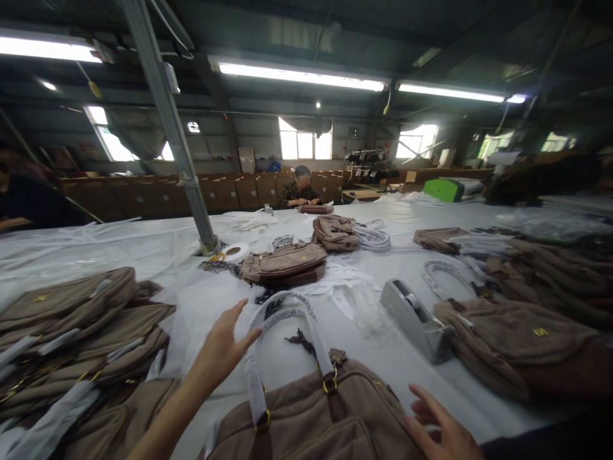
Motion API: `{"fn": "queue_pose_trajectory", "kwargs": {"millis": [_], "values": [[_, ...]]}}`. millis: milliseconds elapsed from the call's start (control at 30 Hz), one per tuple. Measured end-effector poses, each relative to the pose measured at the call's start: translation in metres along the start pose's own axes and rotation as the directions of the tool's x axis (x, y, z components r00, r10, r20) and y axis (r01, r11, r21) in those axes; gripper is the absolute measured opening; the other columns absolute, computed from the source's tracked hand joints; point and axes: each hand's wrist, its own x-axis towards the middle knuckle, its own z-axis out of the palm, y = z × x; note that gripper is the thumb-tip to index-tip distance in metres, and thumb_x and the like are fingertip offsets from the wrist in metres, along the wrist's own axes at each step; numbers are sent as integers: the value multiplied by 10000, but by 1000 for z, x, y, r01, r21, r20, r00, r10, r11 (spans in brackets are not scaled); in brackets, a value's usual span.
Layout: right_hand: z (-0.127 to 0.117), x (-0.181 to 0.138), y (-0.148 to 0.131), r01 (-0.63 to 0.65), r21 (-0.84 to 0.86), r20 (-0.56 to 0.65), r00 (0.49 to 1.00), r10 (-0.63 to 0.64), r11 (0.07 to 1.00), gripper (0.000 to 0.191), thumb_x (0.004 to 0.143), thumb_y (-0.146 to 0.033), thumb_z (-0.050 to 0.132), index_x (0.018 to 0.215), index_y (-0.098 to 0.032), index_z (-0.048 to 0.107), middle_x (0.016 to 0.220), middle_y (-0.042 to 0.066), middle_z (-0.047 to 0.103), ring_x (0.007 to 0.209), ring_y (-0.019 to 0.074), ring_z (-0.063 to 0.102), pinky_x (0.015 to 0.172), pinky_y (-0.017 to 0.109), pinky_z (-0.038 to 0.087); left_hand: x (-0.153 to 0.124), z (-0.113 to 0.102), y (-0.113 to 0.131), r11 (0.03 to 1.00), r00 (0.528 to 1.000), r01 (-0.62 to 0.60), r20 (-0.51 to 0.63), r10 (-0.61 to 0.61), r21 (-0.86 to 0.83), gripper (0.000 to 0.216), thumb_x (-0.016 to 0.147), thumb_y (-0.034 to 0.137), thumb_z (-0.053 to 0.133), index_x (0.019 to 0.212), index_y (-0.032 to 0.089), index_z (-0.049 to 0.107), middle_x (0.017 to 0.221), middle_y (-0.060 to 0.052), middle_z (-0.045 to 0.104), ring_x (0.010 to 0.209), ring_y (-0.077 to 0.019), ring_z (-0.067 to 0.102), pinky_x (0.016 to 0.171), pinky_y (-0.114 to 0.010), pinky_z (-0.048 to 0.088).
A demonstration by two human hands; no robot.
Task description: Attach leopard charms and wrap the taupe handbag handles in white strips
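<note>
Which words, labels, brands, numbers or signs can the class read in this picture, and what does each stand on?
None can be read for certain.
Right handbag: yellow mark, perhaps "DI", too blurred to confirm.
Middle handbag: small yellow mark, unreadable.
Upper left handbag: yellow mark, blurred.
Front handbag: yellow patch near its top edge, unreadable.
Cardboard boxes behind: pale labels, too small.

Handles and tape dispenser obstruct; gap between, apparently
</note>
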Motion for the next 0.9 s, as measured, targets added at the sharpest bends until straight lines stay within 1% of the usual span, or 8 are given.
{"fn": "queue_pose_trajectory", "kwargs": {"millis": [67,167,300,400,533,667,767,900], "values": [[7,14,-28,87,23,44,995,-88,996,561,719,-483,529,1172,-154,559,1001,100,666,896,223,639,744,274,504,48,29,12,973,991,-29,134,-2,229,761,769,455,545,1371,90,257,1377,-162,407,1281,-263,363,1052,-359,311],[35,42,-73,197,53,101,974,-202,979,498,761,-426,489,1144,-118,568,955,99,671,847,208,640,714,270,493,87,69,18,951,970,19,223,-92,310,814,693,362,648,1374,123,271,1279,-195,488,1168,-339,473,949,-458,386],[91,89,-123,247,-49,120,963,-240,968,403,768,-340,503,1072,-93,601,873,103,670,840,206,627,766,277,449,94,102,13,929,927,92,310,-211,358,798,629,235,711,1331,158,339,1146,-192,575,1053,-363,548,824,-480,447],[128,120,-145,198,-94,187,966,-178,976,342,670,-338,630,956,-151,627,891,80,656,896,237,600,757,290,432,95,107,9,925,881,142,381,-280,351,504,744,269,656,1197,142,476,1053,-121,616,985,-274,583,825,-449,463],[133,143,-156,130,-7,341,932,-120,992,192,576,-179,648,763,-144,624,727,37,631,734,205,599,619,259,432,105,84,8,963,827,174,500,-256,205,212,817,325,587,910,135,597,938,-54,624,899,-197,594,807,-389,474],[90,141,-159,133,184,441,874,-203,974,208,653,-142,516,841,-147,605,663,-9,583,598,123,545,528,207,404,109,36,18,975,785,189,614,-81,-113,215,792,329,539,906,147,550,844,-37,627,825,-194,608,732,-316,483],[57,129,-163,189,273,413,863,-293,943,222,645,-139,521,855,-152,588,686,-17,565,621,115,528,546,202,394,105,-3,38,919,743,207,665,74,-335,300,798,393,497,1004,176,487,808,-5,608,691,-145,594,627,-265,485],[35,110,-174,320,277,243,889,-388,906,401,668,-236,608,1055,-154,546,885,42,594,803,170,551,697,274,426,92,-45,73,824,632,275,739,234,-496,291,725,421,626,805,157,534,616,35,508,530,-96,482,515,-224,427]]}}
